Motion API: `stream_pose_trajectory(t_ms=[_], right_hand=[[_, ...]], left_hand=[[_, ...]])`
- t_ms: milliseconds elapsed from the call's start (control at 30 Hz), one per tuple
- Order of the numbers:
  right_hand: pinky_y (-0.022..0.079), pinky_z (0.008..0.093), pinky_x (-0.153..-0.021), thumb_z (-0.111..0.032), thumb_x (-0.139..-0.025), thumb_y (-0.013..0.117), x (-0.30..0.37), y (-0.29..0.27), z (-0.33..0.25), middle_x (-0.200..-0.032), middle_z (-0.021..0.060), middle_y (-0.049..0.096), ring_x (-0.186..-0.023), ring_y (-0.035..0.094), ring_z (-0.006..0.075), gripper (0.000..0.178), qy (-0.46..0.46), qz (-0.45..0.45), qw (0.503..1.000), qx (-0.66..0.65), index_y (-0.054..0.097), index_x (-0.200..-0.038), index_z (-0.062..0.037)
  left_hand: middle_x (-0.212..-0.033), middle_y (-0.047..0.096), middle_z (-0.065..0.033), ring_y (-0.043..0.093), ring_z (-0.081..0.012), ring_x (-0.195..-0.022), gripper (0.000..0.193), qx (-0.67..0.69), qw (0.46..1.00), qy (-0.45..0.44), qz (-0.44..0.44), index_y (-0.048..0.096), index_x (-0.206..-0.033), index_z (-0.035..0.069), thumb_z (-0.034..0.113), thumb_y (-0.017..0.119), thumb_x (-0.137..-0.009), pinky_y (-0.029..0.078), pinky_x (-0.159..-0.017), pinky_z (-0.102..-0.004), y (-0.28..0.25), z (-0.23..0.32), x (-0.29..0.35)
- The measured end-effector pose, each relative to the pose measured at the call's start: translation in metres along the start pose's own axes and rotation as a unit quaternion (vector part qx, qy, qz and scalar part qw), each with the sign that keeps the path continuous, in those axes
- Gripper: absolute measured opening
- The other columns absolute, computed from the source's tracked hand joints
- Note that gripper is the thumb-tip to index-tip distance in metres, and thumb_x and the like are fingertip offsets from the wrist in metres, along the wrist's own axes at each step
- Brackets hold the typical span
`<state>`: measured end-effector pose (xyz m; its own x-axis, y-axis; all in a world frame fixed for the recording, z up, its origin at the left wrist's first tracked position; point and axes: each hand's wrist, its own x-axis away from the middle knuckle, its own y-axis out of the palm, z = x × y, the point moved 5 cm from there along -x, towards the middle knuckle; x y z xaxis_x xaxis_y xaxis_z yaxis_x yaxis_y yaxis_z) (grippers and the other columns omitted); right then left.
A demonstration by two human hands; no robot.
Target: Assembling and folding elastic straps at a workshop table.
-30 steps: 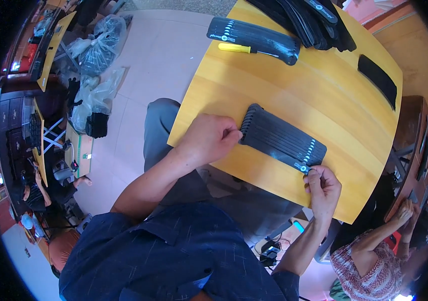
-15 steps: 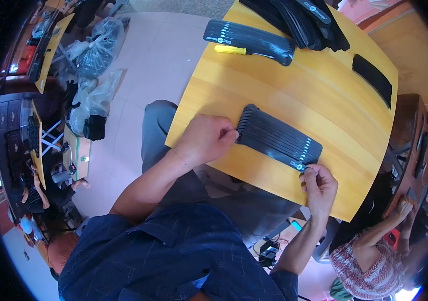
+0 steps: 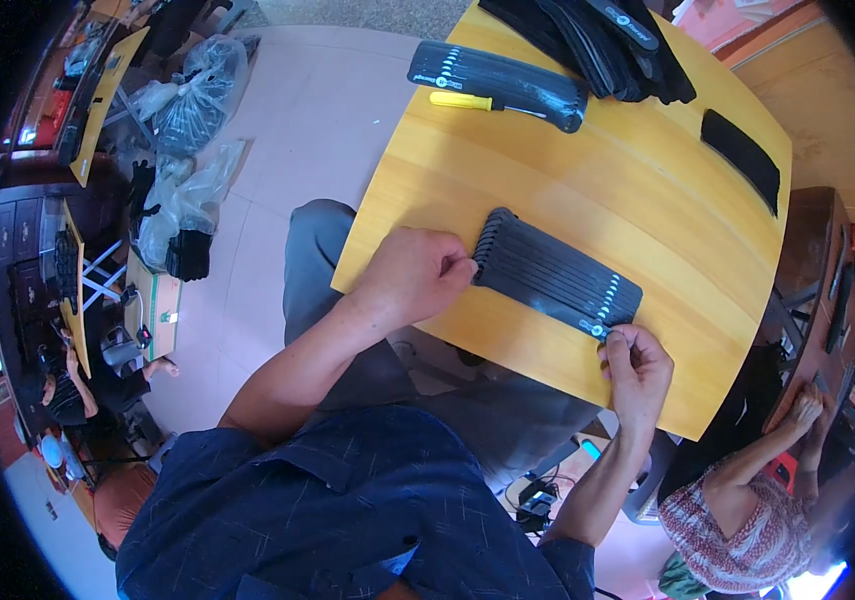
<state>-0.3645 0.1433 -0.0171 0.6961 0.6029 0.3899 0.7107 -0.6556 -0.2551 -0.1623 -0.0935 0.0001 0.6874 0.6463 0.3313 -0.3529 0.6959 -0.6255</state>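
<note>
A row of overlapping black strips (image 3: 552,270) lies slantwise on the yellow wooden table (image 3: 647,210), close to its near edge. Small pale marks run across the strips toward their right end. My left hand (image 3: 412,275) is closed, thumb and forefinger pinched at the near corner of the row's left end. At the right end, my right hand (image 3: 637,375) pinches the near corner of the nearest strip between thumb and forefinger. The fingertips of both hands partly cover those corners.
Farther back lie another row of black strips (image 3: 497,82), a yellow-handled screwdriver (image 3: 462,100) and a heap of black strips (image 3: 597,50). A black piece (image 3: 742,160) lies near the right edge. Plastic bags (image 3: 197,95) stand on the floor at left. Another person (image 3: 737,520) sits at right.
</note>
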Motion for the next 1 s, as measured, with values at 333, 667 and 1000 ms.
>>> stream_pose_trajectory(t_ms=[333, 667, 1000], right_hand=[[0.039, 0.0188, -0.055, -0.005, -0.095, 0.068, -0.004, -0.001, 0.007, -0.070, -0.0063, 0.061, -0.061, 0.050, 0.0005, 0.012, -0.018, 0.027, 0.999, 0.031, 0.071, -0.085, 0.0010], [0.045, 0.0245, -0.055, -0.009, -0.086, 0.070, -0.013, 0.000, 0.008, -0.062, -0.0004, 0.063, -0.057, 0.054, 0.0046, 0.011, -0.073, 0.068, 0.984, 0.151, 0.069, -0.078, -0.0023], [0.052, 0.0313, -0.061, -0.018, -0.082, 0.072, -0.019, -0.004, 0.011, -0.067, 0.0076, 0.069, -0.059, 0.064, 0.0146, 0.015, -0.071, 0.102, 0.970, 0.211, 0.068, -0.077, -0.0042]], left_hand=[[-0.068, 0.066, -0.0176, 0.066, -0.0326, -0.061, 0.023, -0.042, 0.996, 0.064, 0.054, 0.071, -0.080, 0.003, 0.024, 0.070, -0.087, 0.050, -0.059, -0.0423, 0.006, -0.003, 0.001], [-0.080, 0.072, -0.0162, 0.070, -0.0355, -0.078, 0.023, -0.084, 0.993, 0.043, 0.069, 0.074, -0.079, 0.006, 0.027, 0.068, -0.084, 0.055, -0.073, -0.0477, 0.007, -0.004, -0.002], [-0.077, 0.071, -0.0171, 0.070, -0.0362, -0.075, 0.024, -0.102, 0.990, 0.062, 0.074, 0.074, -0.075, 0.005, 0.028, 0.070, -0.080, 0.056, -0.072, -0.0477, 0.009, -0.007, -0.007]])
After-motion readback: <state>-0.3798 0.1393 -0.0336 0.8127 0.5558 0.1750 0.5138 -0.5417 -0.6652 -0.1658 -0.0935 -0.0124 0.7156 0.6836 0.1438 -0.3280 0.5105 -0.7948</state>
